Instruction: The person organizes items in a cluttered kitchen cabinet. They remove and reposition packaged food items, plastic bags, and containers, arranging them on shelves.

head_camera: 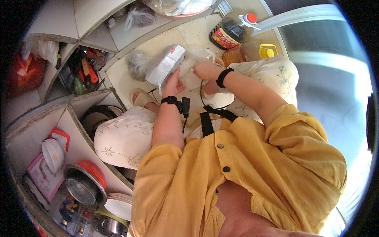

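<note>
My left hand (173, 84) reaches up from the lower middle, its fingers spread against the near side of a white plastic-wrapped package (164, 63). Its palm side is partly hidden, and whether it bears the package's weight does not show. My right hand (208, 71) is bent closed on a translucent plastic bag (189, 71), just right of the package. Left of the package, a knotted clear bag with dark contents (138, 65) rests on the tiled floor. Both wrists wear black straps, and a small black device sits at the left one.
A large dark bottle with a red cap (231, 31) and a yellow-capped oil bottle (251, 53) stand beyond my right knee. On the left, open cabinets hold utensils (87, 71), a red pot (88, 180) and white plates (118, 207). A glossy panel (328, 77) borders the right side.
</note>
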### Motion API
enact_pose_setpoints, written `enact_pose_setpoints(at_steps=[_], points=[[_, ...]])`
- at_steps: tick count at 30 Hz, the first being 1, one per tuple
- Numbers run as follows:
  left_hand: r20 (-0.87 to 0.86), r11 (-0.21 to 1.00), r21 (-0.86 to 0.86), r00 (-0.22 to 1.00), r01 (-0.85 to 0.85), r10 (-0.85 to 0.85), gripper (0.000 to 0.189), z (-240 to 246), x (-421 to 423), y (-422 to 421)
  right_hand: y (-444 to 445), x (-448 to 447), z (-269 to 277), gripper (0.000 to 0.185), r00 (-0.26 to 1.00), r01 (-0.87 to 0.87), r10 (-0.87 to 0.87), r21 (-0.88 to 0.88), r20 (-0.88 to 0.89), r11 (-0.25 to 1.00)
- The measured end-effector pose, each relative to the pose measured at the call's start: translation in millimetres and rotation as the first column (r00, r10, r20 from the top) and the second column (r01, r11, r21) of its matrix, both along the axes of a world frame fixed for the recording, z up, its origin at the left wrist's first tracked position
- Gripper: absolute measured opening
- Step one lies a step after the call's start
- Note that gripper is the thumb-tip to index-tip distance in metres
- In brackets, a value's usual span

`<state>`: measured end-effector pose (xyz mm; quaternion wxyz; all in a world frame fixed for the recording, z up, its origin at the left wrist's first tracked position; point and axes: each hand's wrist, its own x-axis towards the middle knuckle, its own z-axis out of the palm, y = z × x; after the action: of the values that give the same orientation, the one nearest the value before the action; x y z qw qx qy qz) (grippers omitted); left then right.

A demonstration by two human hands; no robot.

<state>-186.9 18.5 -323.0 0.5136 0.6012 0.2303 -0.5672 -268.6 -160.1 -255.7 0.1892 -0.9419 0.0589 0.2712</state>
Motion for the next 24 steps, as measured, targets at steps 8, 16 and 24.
enact_pose_setpoints(at_steps=[8,16,24], points=[[-0.024,1.000,-0.024,1.000,0.007,-0.008,0.076,-3,1,-5,-27,-14,4,0.020,0.987,0.004,-0.022,-0.108,-0.162,0.994],[-0.051,1.000,-0.013,0.999,-0.020,0.019,0.082,1,2,-6,-20,-14,-12,0.021,0.994,-0.013,0.019,-0.051,0.106,0.999],[-0.104,0.997,0.022,0.992,-0.074,0.076,0.084,11,3,-12,-22,-19,-24,0.029,0.986,0.164,-0.163,0.036,-0.022,0.986]])
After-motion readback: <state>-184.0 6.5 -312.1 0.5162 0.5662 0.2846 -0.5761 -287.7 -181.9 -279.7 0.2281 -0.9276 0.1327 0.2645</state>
